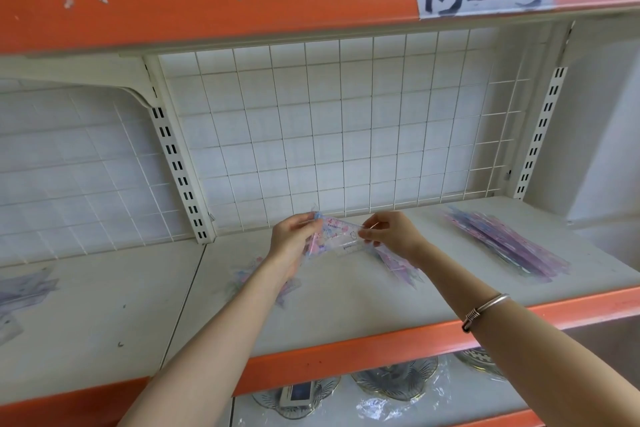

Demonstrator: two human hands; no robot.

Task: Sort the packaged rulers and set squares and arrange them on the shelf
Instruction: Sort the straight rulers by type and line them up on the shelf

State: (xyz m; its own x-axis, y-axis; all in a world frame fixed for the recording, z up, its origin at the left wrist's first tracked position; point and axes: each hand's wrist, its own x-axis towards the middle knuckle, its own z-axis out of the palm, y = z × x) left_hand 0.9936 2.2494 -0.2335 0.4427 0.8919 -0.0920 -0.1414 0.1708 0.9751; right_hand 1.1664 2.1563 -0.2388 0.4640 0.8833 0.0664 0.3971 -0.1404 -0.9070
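Left hand (294,236) and right hand (391,232) pinch packaged ruler set (341,241) above shelf (346,305); ruler pile (505,243) right.

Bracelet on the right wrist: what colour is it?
The bracelet is silver; the head view shows it best.

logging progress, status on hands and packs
Left hand, right hand: each grips an end of one clear pack, above the shelf. Pile of packs at right. Loose packs beneath.
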